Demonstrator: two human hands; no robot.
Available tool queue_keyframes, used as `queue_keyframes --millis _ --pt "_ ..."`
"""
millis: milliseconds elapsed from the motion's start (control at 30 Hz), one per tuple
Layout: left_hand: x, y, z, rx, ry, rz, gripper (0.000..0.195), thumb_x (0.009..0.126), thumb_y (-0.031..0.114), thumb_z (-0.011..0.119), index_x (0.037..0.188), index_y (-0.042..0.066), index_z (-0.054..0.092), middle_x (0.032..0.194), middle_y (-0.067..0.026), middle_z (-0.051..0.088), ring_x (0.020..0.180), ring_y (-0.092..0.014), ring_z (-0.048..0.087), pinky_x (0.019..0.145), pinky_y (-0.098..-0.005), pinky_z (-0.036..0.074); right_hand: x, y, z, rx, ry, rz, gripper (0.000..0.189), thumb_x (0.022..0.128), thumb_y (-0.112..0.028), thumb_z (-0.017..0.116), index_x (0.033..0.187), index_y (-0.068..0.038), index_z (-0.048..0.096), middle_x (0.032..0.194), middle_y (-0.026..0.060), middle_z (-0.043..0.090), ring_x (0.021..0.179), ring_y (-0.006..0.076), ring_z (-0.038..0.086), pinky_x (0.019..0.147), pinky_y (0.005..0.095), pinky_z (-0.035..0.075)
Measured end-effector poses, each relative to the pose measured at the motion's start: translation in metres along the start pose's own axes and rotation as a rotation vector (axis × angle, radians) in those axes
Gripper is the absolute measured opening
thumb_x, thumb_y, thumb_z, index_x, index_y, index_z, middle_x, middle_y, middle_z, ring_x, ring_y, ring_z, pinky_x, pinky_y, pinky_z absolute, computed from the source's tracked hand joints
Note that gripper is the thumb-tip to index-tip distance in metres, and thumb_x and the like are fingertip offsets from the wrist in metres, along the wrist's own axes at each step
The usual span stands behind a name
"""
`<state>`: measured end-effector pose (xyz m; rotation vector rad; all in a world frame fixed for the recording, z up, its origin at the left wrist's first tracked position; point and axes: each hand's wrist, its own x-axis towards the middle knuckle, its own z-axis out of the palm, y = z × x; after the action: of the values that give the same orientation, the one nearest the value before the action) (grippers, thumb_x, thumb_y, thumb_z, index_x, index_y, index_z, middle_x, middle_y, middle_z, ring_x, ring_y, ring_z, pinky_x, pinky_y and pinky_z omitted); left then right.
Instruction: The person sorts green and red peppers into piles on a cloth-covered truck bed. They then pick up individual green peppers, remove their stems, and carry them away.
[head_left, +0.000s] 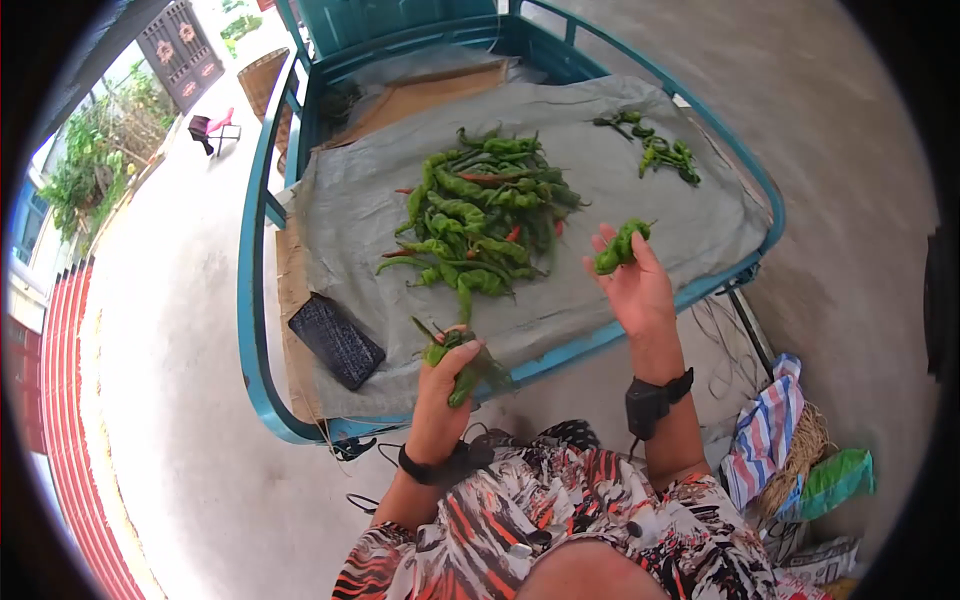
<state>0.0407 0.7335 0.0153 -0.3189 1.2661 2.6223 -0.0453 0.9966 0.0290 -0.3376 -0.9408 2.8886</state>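
Note:
A heap of long green peppers (487, 210), with a few red ones among them, lies on a grey cloth (345, 217) spread over the bed of a blue metal cart. My left hand (446, 382) is closed around several green peppers at the heap's near side, close to the cart's front edge. Palm up, my right hand (634, 277) holds a green pepper (622, 246) between thumb and fingers, right of the heap. Farther back on the right lies a small group of green peppers (667, 159), apart from the heap.
A dark rectangular object (336, 341) lies at the cloth's near left corner. The cart's blue rail (251, 300) curves around the sides. Cardboard (435, 94) shows behind the cloth. On the floor at right are a striped bag (761, 435) and a green bag (836, 484).

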Motion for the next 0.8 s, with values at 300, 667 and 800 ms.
queue_keyframes --millis 300,667,800 --pt "0.008 -0.005 0.017 -0.207 0.305 0.13 0.022 0.086 0.009 0.061 0.108 0.008 0.058 0.097 -0.0022 0.062 0.087 -0.012 0.06 0.075 -0.0241 0.048 0.085 -0.02 -0.069 -0.049 0.228 0.145 0.019 0.093 -0.019 0.052 0.108 -0.008 0.051 0.111 0.0084 0.057 0.103 0.0249 0.056 0.086 0.0406 0.047" --pt "0.041 -0.075 0.136 0.082 0.273 0.279 0.025 0.086 0.007 0.06 0.111 0.006 0.053 0.101 -0.0047 0.06 0.093 -0.013 0.058 0.08 -0.0273 0.047 0.069 -0.054 -0.046 -1.028 -1.137 0.401 0.026 0.097 -0.025 0.049 0.111 -0.004 0.054 0.091 0.0042 0.06 0.082 0.013 0.059 0.071 0.0291 0.049" --pt "0.067 -0.111 0.174 0.022 0.337 0.184 0.03 0.083 0.002 0.063 0.111 0.005 0.053 0.1 -0.0051 0.06 0.091 -0.015 0.059 0.079 -0.0278 0.048 0.075 -0.069 -0.078 -1.268 -1.358 0.255 0.026 0.095 -0.024 0.054 0.105 0.0 0.053 0.083 0.0034 0.06 0.078 0.0101 0.06 0.07 0.0279 0.049"
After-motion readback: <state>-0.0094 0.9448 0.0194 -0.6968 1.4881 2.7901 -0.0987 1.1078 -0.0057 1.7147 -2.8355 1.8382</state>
